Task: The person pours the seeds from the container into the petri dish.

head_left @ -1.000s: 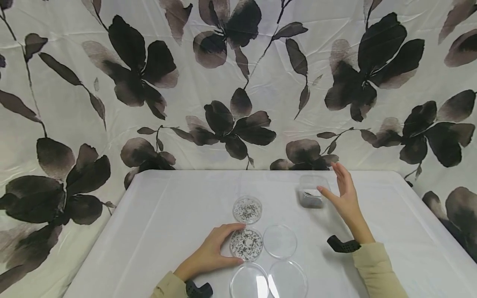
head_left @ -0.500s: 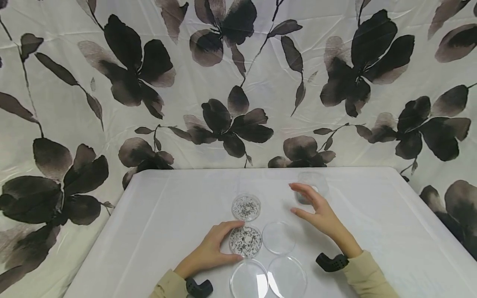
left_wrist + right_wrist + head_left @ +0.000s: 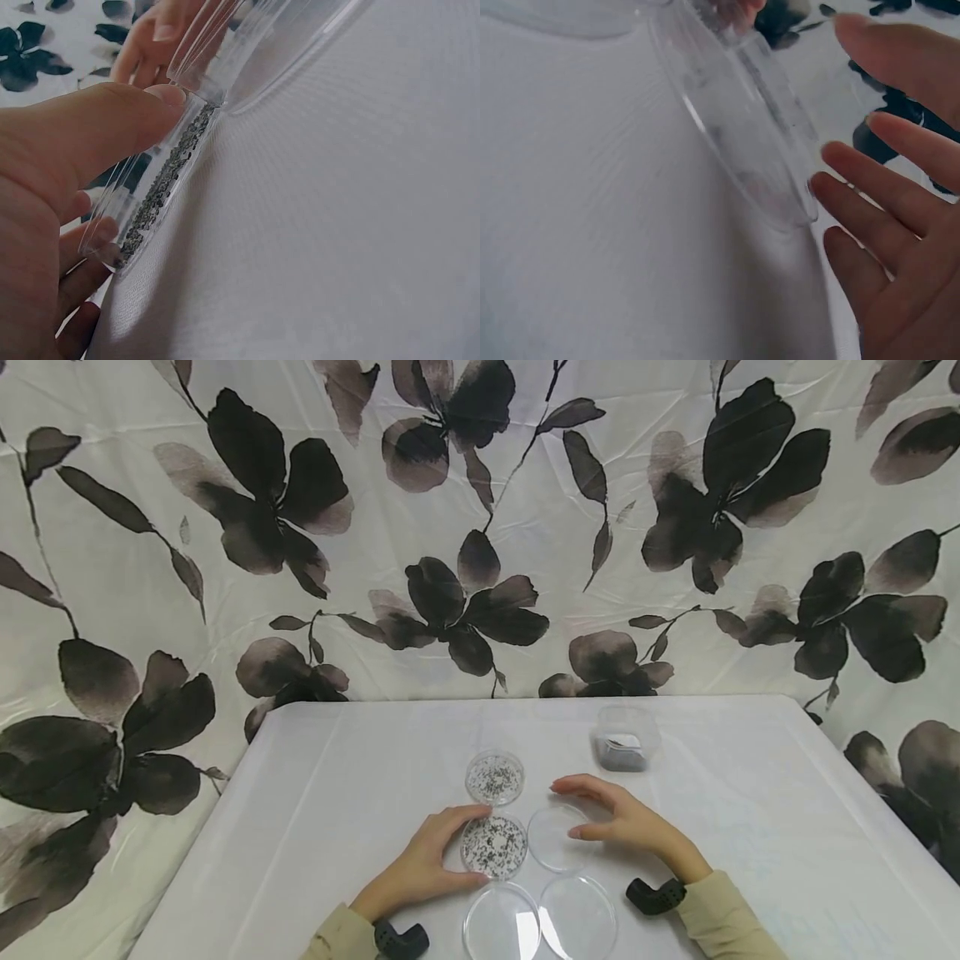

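the right hand (image 3: pixel 626 818) has changed place the most. a second ago it was raised at the far side of the table (image 3: pixel 750 793), right beside the plastic tub (image 3: pixel 621 750); half a second ago it was just in front of the tub, partly covering it. now it is down by the clear dish (image 3: pixel 550 847), and the tub is in full sight behind it. the left hand (image 3: pixel 427 860) is where it was, around the specked dish (image 3: pixel 495 846), and the dishes themselves lie in the same layout.

the right grip is released: thumb and fingers are well apart and hold nothing. from the head view the thumb lies over the right part of the clear dish; whether any fingertip touches it, i cannot tell.

the left grip is grasping the specked dish by its edge, thumb at the near side and forefinger at the far side, only a dish's width apart. the left wrist view shows dark bits in a layer along the bottom of it.

that dish sits between the farther specked dish (image 3: pixel 495 778) and the bottom left dish (image 3: pixel 501 928), with the clear dish just to its right. the bottom right dish (image 3: pixel 579 922) is nearer the person.
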Demonstrator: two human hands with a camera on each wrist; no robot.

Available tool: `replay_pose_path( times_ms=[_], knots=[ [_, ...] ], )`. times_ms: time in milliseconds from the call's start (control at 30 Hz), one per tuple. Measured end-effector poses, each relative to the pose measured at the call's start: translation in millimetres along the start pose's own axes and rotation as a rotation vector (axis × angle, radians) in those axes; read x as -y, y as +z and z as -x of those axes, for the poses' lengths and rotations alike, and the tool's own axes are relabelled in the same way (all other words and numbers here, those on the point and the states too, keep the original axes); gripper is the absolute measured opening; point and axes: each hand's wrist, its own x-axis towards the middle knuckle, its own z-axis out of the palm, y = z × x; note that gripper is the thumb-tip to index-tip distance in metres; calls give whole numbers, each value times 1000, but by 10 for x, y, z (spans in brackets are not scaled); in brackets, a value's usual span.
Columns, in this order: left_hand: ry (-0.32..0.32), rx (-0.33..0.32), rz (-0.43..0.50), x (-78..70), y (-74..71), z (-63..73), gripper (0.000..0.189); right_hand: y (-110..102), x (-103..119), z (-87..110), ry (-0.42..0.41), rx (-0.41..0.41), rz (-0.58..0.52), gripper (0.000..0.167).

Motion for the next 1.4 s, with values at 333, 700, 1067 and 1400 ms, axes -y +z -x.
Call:
replay_pose_path(
  times_ms=[333,700,1067,1400],
  knots=[
    [-7,5,-6,-4,19,-4,86,-32,-44,81,17,154,88,83],
    [12,-3,-7,-7,-14,-16,85,26,-26,75,42,152,173,89],
    [34,-7,-20,-15,-35,-30,86,30,-34,35,-21,115,151,84],
    [60,-17,-40,-2,-51,-32,85,29,2,-21,-64,101,104,81]
  ],
)
